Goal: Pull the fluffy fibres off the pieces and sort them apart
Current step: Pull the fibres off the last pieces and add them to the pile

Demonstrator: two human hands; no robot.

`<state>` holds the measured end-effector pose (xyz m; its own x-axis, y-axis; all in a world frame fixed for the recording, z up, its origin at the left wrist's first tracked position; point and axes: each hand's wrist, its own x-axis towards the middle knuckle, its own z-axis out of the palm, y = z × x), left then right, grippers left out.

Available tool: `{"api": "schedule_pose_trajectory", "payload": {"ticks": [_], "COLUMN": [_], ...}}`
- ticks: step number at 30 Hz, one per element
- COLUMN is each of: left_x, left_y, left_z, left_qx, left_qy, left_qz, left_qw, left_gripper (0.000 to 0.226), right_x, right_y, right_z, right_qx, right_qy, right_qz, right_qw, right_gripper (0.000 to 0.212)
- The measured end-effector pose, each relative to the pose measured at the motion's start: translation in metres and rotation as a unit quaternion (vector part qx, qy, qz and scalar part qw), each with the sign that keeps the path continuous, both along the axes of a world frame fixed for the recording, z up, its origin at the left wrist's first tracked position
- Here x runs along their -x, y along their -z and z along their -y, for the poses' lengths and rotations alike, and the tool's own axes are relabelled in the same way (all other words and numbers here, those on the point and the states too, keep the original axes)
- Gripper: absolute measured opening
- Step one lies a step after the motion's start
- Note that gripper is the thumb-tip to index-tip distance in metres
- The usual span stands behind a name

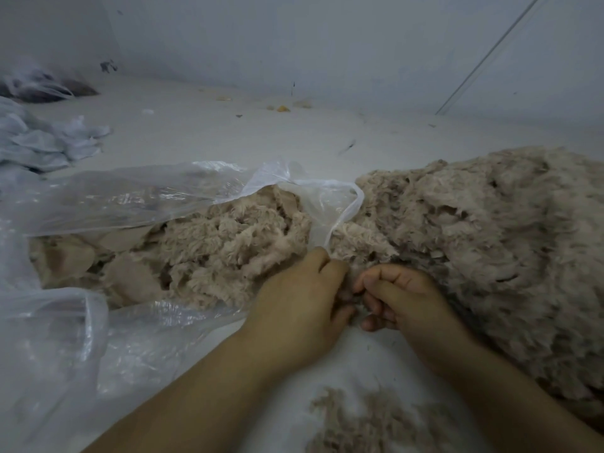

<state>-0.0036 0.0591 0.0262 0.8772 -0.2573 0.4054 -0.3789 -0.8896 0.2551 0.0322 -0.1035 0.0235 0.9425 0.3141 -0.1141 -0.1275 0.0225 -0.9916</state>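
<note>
I see both hands meeting at the near centre of the pale floor [294, 135]. The left hand [300, 305] and the right hand [402, 299] have their fingers curled toward each other and pinch one small beige fluffy piece [354, 291] between them. I judge the left holds the backing firm so that the right can pluck the fibres, but the piece is mostly hidden by the fingers, so I cannot say this for sure.

To the left, the open clear plastic bag [124, 194] lies on its side with its mouth turned toward the hands, so the unpicked beige plush pieces [212, 250] inside it are easy to reach. To the right, the large heap of loose beige fluff [490, 240] sits just beside the right hand, probably so pulled fibres can be dropped there with a short move. A thin scatter of loose fibres [376, 416] lies near, between the forearms.
</note>
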Motion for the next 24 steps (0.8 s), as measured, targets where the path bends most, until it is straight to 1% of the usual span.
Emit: {"api": "schedule_pose_trajectory", "payload": {"ticks": [1,2,3,5,8,9,11,13,16,17,18,19,21,22,24], "left_x": [-0.002,-0.005,-0.006,-0.005,0.002,0.005,0.005,0.001,0.0,0.0,-0.001,-0.001,-0.001,-0.001,0.003], "left_y": [0.003,0.004,0.003,0.002,0.001,0.0,-0.002,-0.003,0.001,0.004,0.006,0.006,0.006,0.006,0.004], "left_z": [0.002,0.004,0.005,0.004,0.007,0.009,0.011,0.008,0.002,0.001,0.0,0.001,0.003,0.004,0.007], "left_qx": [-0.031,-0.05,-0.046,0.002,0.053,0.063,0.088,0.087,-0.004,-0.019,-0.029,-0.046,-0.046,-0.023,0.055], "left_qy": [-0.009,-0.017,-0.02,0.003,0.102,0.114,0.077,0.007,-0.08,-0.088,-0.09,-0.083,-0.05,-0.02,0.047], "left_qz": [-0.018,-0.025,-0.019,-0.001,0.007,0.013,0.029,0.037,-0.04,-0.055,-0.061,-0.058,-0.054,-0.058,-0.035], "left_qw": [0.999,0.998,0.999,1.0,0.993,0.991,0.993,0.995,0.996,0.994,0.994,0.994,0.996,0.998,0.997], "left_gripper": [0.03,0.027,0.02,0.013,0.014,0.014,0.011,0.012,0.019,0.018,0.011,0.004,0.011,0.012,0.011], "right_x": [0.0,0.0,0.0,0.0,-0.001,-0.001,-0.002,-0.002,-0.001,-0.001,-0.001,0.0,0.0,0.0,-0.001], "right_y": [0.0,0.0,-0.001,-0.001,-0.001,-0.001,-0.001,-0.001,0.001,0.002,0.003,0.003,0.004,0.004,0.005], "right_z": [0.0,0.0,0.001,0.002,0.002,0.002,0.002,0.003,0.003,0.003,0.003,0.004,0.004,0.004,0.004], "right_qx": [-0.006,-0.013,-0.021,-0.034,-0.041,-0.04,-0.041,-0.039,-0.033,-0.032,-0.031,-0.03,-0.024,-0.02,-0.012], "right_qy": [0.002,0.003,0.004,0.004,0.003,0.004,0.003,0.001,-0.003,-0.006,-0.009,-0.012,-0.02,-0.024,-0.031], "right_qz": [-0.003,-0.007,-0.01,-0.013,-0.015,-0.017,-0.021,-0.018,0.001,0.009,0.017,0.024,0.034,0.037,0.037], "right_qw": [1.0,1.0,1.0,0.999,0.999,0.999,0.999,0.999,0.999,0.999,0.999,0.999,0.999,0.999,0.999], "right_gripper": [0.032,0.035,0.039,0.045,0.047,0.047,0.048,0.05,0.044,0.04,0.037,0.035,0.034,0.033,0.033]}}
